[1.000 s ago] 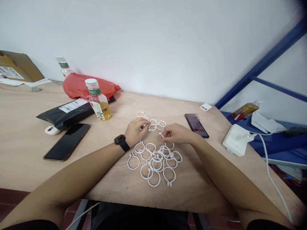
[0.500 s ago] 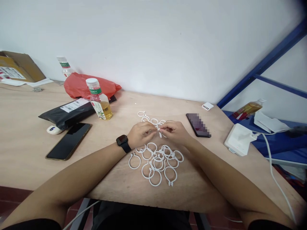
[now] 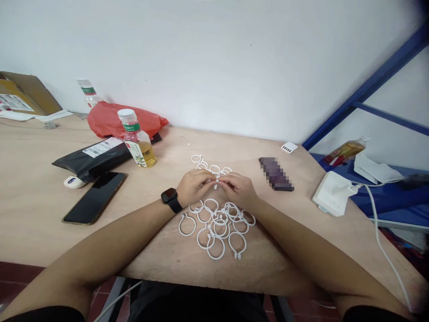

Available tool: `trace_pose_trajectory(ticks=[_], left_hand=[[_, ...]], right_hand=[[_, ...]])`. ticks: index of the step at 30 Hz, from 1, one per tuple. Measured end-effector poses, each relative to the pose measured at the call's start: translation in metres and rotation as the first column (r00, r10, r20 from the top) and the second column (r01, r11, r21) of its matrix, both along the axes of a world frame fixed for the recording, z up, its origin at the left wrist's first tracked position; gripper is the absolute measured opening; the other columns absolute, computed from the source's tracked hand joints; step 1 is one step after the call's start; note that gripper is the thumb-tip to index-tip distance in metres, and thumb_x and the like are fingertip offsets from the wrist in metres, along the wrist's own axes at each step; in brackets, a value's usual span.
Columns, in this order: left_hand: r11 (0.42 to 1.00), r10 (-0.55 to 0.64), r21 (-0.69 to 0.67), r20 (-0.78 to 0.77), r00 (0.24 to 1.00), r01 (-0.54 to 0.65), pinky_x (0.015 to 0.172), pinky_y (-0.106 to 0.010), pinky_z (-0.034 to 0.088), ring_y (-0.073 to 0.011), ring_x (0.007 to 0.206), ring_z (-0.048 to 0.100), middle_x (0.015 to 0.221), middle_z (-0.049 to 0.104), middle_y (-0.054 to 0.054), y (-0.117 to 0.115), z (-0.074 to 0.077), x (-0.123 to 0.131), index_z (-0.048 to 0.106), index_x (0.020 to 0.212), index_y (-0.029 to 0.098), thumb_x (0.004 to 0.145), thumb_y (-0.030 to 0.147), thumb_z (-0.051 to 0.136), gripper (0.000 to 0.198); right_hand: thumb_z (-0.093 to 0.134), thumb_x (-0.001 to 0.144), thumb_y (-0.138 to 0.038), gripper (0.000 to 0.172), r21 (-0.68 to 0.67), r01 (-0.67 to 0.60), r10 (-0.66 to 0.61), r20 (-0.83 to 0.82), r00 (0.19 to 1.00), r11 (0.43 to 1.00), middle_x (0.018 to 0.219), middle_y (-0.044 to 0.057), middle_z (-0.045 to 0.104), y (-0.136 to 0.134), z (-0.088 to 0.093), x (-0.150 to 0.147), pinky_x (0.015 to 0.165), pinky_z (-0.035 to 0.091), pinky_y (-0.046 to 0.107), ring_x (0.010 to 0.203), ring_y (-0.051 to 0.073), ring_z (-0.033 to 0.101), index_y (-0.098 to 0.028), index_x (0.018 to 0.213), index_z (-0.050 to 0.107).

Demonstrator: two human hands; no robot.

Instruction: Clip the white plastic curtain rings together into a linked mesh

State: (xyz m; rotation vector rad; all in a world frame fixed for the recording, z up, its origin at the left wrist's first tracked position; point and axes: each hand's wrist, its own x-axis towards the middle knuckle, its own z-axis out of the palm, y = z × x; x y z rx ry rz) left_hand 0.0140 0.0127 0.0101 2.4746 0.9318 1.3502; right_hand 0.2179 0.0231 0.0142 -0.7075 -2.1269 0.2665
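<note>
Starting at the far left, a dark phone (image 3: pixel 95 197) lies flat on the wooden table (image 3: pixel 33 223), with a tea bottle (image 3: pixel 137 141) standing upright just behind it. Mid-table, the left hand (image 3: pixel 192 187) and the right hand (image 3: pixel 240 188) meet fingertip to fingertip, both pinched tight on one white ring (image 3: pixel 216 180) held just above the table. A pile of rings (image 3: pixel 217 226) lies right below the hands. Further right there's a second phone (image 3: pixel 276 173), then a white box (image 3: pixel 331 194).
</note>
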Motion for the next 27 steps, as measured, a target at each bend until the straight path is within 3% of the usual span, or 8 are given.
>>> trace_pose_trajectory(ticks=[9,16,22,27], left_hand=[[0.997,0.076,0.0,-0.032,0.997,-0.076,0.076,-0.031,0.047,-0.0147,0.078,0.066,0.089,0.073,-0.004,0.0,-0.001,0.0,0.066,0.09,0.019,0.094,0.03,0.057,0.015],[0.986,0.165,-0.05,0.141,0.976,-0.16,0.073,-0.03,0.049,-0.0139,0.074,0.061,0.091,0.069,-0.006,0.004,-0.003,0.002,0.065,0.097,0.017,0.093,0.026,0.057,0.013],[0.956,0.272,-0.172,0.22,0.937,-0.237,0.065,-0.024,0.049,-0.01,0.066,0.056,0.092,0.067,-0.004,0.01,-0.009,0.0,0.064,0.098,0.017,0.092,0.025,0.057,0.012],[0.957,0.257,-0.192,0.201,0.945,-0.219,0.065,-0.024,0.048,-0.0099,0.065,0.055,0.089,0.068,-0.003,0.01,-0.01,0.0,0.066,0.098,0.017,0.091,0.025,0.058,0.013]], right_hand=[[0.056,0.093,-0.021,0.014,0.042,0.079,-0.081,0.037,0.996,0.996,0.084,0.004,0.074,-0.003,-0.002,-0.006,0.071,0.055,0.029,0.077,0.017,0.069,-0.023,0.093,0.07],[0.055,0.094,-0.02,0.018,0.245,0.098,-0.147,0.193,0.97,0.965,0.097,0.006,0.075,0.007,-0.005,0.006,0.078,0.053,0.031,0.089,0.019,0.069,-0.023,0.105,0.068],[0.053,0.093,-0.019,0.018,0.141,-0.172,0.112,0.356,0.928,0.975,0.094,0.004,0.074,-0.002,-0.004,-0.003,0.069,0.053,0.027,0.084,0.016,0.067,-0.022,0.101,0.069],[0.054,0.082,-0.006,0.031,-0.018,-0.271,0.256,0.397,0.881,0.962,0.091,0.001,0.07,-0.004,-0.003,-0.003,0.065,0.049,0.024,0.078,0.013,0.064,-0.024,0.101,0.071]])
